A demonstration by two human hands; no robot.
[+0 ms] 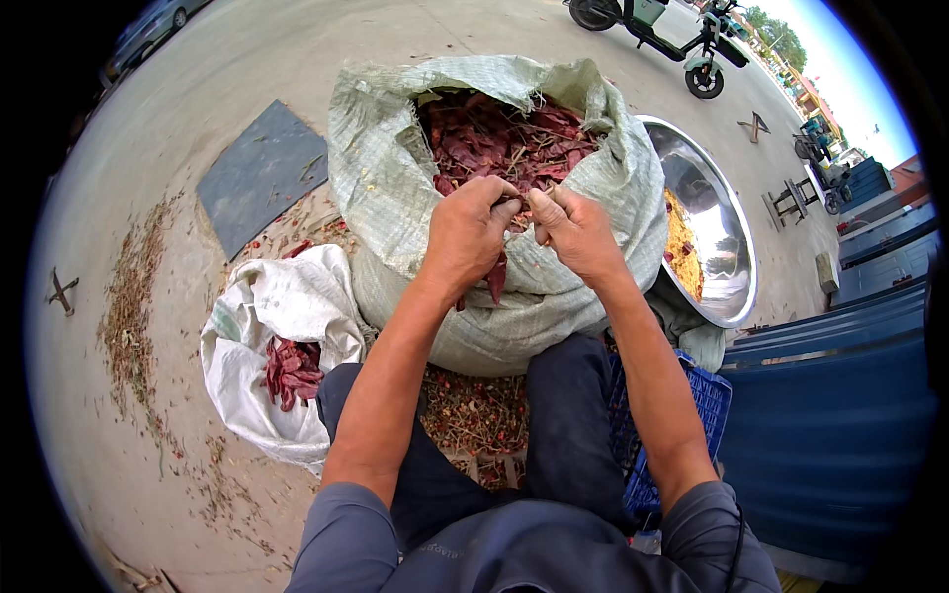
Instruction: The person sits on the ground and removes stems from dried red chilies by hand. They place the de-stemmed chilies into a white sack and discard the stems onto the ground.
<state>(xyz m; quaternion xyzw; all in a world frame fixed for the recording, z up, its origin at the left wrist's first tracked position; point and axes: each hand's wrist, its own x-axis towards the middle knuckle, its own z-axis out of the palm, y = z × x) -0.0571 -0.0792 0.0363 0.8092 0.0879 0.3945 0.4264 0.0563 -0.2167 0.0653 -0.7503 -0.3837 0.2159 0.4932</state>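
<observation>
A large pale green woven sack [385,185] stands before me, rolled open and full of dried red chili peppers [482,141] with stems. Over its near rim my left hand [471,230] is closed on a dried chili pepper [497,278], which hangs below the fingers. My right hand [574,230] pinches at the stem end of what the left holds; the fingertips of both hands nearly meet. What exactly lies between the right fingertips is too small to tell. To the left, a smaller white woven sack [296,285] holds a small heap of dried red chilies [293,370].
A steel basin [730,222] with yellow seeds [682,244] stands right of the big sack, a blue plastic crate [712,400] below it. A grey board [263,174] and stem debris [133,296] lie left. Blue metal panels [823,430] border the right; a scooter [667,44] stands beyond.
</observation>
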